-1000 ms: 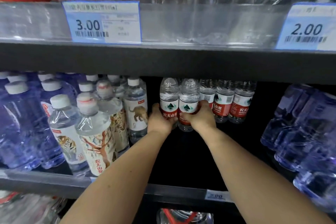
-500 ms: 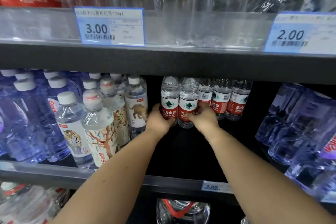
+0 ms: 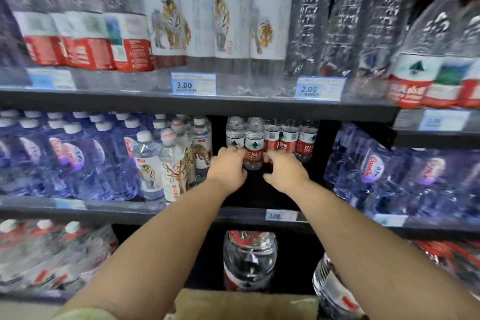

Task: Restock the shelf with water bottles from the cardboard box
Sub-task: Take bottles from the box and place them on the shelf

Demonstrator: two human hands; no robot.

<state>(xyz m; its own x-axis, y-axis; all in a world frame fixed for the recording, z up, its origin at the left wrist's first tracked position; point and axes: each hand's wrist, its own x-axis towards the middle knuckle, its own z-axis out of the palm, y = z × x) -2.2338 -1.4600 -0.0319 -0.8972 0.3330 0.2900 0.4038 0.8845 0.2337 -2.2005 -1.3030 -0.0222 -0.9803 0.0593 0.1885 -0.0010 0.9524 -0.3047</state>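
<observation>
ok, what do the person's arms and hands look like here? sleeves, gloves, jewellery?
Both forearms bare, no gloves. No ring, watch or band shows on the left hand or right hand. A pale yellow-green sleeve edge shows low on the left arm; the right arm leaves the frame with no sleeve in view.

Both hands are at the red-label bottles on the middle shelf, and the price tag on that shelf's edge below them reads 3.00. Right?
No: in the head view that price tag reads 2.00, not 3.00. The rest holds: the left hand and right hand are at the red-label bottles on the middle shelf.
</observation>
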